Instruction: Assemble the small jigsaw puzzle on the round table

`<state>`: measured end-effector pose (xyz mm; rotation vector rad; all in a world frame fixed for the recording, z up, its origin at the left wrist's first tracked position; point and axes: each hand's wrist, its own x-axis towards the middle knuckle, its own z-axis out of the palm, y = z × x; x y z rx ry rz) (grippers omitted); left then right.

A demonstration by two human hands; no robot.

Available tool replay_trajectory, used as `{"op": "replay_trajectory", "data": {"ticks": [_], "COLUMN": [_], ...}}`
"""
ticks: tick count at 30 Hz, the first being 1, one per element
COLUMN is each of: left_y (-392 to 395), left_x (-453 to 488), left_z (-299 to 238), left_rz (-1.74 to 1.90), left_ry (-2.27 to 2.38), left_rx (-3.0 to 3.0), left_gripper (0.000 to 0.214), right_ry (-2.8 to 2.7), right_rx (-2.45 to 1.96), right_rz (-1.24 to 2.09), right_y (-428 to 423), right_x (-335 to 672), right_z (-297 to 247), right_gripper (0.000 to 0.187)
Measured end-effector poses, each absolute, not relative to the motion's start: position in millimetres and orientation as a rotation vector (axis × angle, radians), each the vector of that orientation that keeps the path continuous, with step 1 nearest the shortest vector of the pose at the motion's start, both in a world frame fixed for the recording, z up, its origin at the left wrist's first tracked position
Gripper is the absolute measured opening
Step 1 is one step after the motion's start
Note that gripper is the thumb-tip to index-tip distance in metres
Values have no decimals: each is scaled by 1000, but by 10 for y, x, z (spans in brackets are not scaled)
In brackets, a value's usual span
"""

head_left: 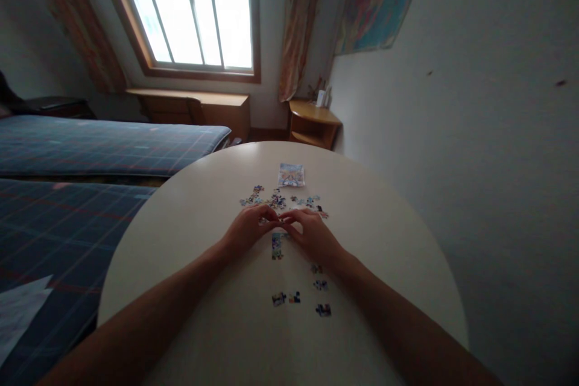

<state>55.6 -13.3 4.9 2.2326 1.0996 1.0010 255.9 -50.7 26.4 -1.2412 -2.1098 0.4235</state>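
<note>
My left hand [250, 225] and my right hand [313, 233] meet over the middle of the table, fingertips pinched close together. Between them shows a bit of a small jigsaw puzzle piece [281, 221], mostly covered by the fingers. Just below the fingertips lies a joined strip of puzzle pieces [277, 247]. Beyond my hands is a loose pile of puzzle pieces [277, 199], with more pieces [310, 200] to its right. Nearer to me, a few single pieces [323, 310] lie apart, some beside my right wrist.
The round white table [389, 223] bears a small picture sheet [291, 175] behind the pieces. Left of it stand beds with blue plaid mattresses [90, 145], papers [22, 307] on the nearer one. A wooden corner shelf [314, 113] and a wall [474, 132] are at the right.
</note>
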Motion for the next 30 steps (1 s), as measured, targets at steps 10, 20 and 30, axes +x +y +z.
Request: {"op": "replay_trajectory", "data": {"ticks": [10,20,30], "left_y": [-209,-276,-322], "left_x": [548,542,556], "left_z": [118,181,203], "left_rz": [1028,1085,1120], "left_ry": [1024,1060,1053], "left_rx": [2107,2063,2074], "left_gripper": [12,11,11], "right_ry": [-1922,-1917,-1914], "right_rx": [-1167,-1093,-1073], "right_rz": [728,714,653], "right_y": [-512,-522,-534], "right_x": [2586,2593,2603], "right_z": [270,278,264], "right_gripper": [14,15,24]}}
